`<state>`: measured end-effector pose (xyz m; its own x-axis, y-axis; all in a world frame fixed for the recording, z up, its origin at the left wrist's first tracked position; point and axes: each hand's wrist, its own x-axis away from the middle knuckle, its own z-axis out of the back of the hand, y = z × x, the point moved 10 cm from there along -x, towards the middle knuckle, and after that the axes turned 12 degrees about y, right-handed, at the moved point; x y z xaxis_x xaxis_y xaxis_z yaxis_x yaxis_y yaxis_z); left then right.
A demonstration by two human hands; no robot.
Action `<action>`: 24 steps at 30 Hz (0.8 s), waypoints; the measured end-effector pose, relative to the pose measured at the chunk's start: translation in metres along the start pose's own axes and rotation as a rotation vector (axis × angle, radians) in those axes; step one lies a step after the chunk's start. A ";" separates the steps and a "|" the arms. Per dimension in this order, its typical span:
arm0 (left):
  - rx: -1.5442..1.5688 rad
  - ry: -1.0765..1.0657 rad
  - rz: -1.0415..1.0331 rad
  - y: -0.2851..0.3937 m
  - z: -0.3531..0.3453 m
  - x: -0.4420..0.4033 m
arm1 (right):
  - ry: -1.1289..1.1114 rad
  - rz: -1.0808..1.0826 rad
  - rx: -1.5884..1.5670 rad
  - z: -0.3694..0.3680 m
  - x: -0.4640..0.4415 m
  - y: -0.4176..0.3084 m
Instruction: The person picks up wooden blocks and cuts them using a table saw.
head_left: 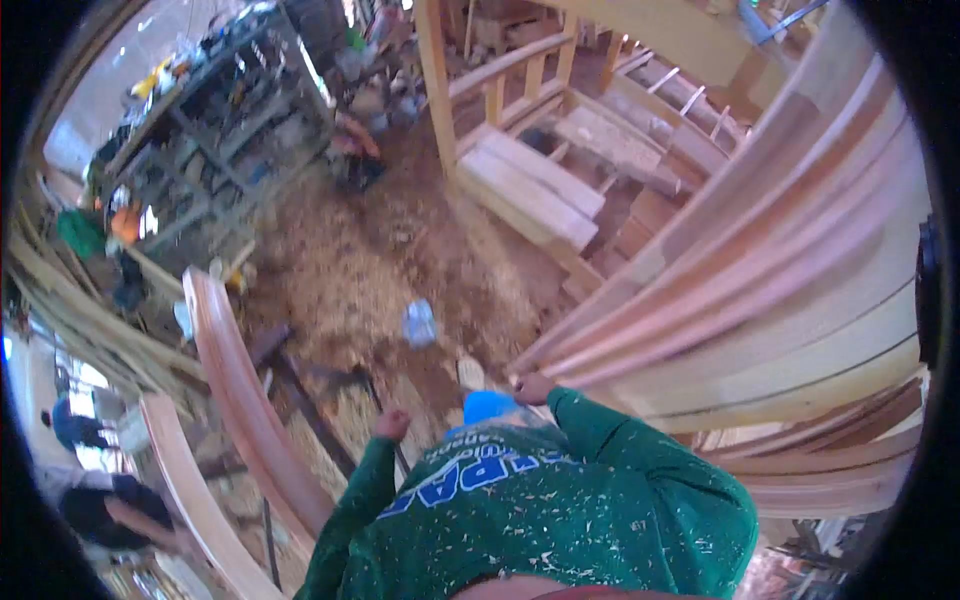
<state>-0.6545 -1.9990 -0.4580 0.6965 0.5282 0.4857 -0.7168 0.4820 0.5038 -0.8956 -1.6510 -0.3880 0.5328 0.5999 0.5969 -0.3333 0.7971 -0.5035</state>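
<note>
My right hand [535, 388] is at the near end of a long pinkish wooden moulding [690, 320], its fingers curled beside the edge. Whether it grips the wood or something small is unclear. On the other side of my body, my left hand [394, 426] hangs low with its fingers curled in, and I make out nothing in it. A dark metal bar [315, 420] lies just left of that hand. Further left, a curved reddish moulded board [235, 365] slants upward. Wood shavings cover my green sweatshirt [560, 510].
Pale planks [530, 190] rest in a wooden frame [438, 90] ahead. A cluttered shelf [215, 150] stands at the far left. A clear plastic item [419, 323] lies on the shaving-covered floor. At the lower left, another person [115, 510] is beside a board [195, 490].
</note>
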 end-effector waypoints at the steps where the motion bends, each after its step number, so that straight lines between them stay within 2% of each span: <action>1: 0.090 0.011 0.006 -0.001 0.011 -0.003 | 0.038 0.023 0.021 0.024 -0.028 -0.013; 2: -0.088 -0.062 -0.097 0.026 0.032 -0.001 | 0.061 0.034 0.034 0.039 -0.048 -0.025; 4: -0.168 -0.132 -0.094 0.042 0.059 -0.026 | 0.169 0.117 0.018 0.084 -0.073 -0.054; 8: -0.425 -0.237 -0.225 0.063 0.088 -0.110 | 0.300 0.040 -0.244 0.191 -0.117 -0.086; 12: -0.414 -0.260 -0.513 0.123 0.125 -0.196 | 0.556 0.087 -0.280 0.265 -0.154 -0.082; 14: -0.435 -0.407 -0.708 0.169 0.132 -0.239 | 0.512 -0.099 -0.402 0.269 -0.173 -0.050; 16: -0.461 -0.561 -0.913 0.231 0.151 -0.268 | 0.582 -0.134 -0.323 0.255 -0.193 -0.012; 18: -0.690 -0.533 -1.016 0.257 0.151 -0.335 | 0.669 -0.116 -0.149 0.223 -0.210 0.027; 21: -1.055 -0.510 -1.281 0.290 0.166 -0.426 | 0.800 -0.140 0.112 0.177 -0.214 0.046; 22: -0.949 -0.668 -1.280 0.320 0.181 -0.435 | 0.792 -0.232 0.293 0.165 -0.199 0.038; 23: -0.838 -0.819 -1.266 0.353 0.197 -0.447 | 0.839 -0.449 -0.170 0.160 -0.170 0.039; 24: -0.876 -0.650 -1.137 0.373 0.208 -0.486 | 0.828 -0.587 -0.401 0.149 -0.161 0.030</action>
<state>-1.2532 -2.2213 -0.3575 0.5910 -0.6457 0.4836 0.5359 0.7623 0.3630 -1.1070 -1.7130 -0.4066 0.9346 -0.2185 0.2807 0.3412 0.7735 -0.5341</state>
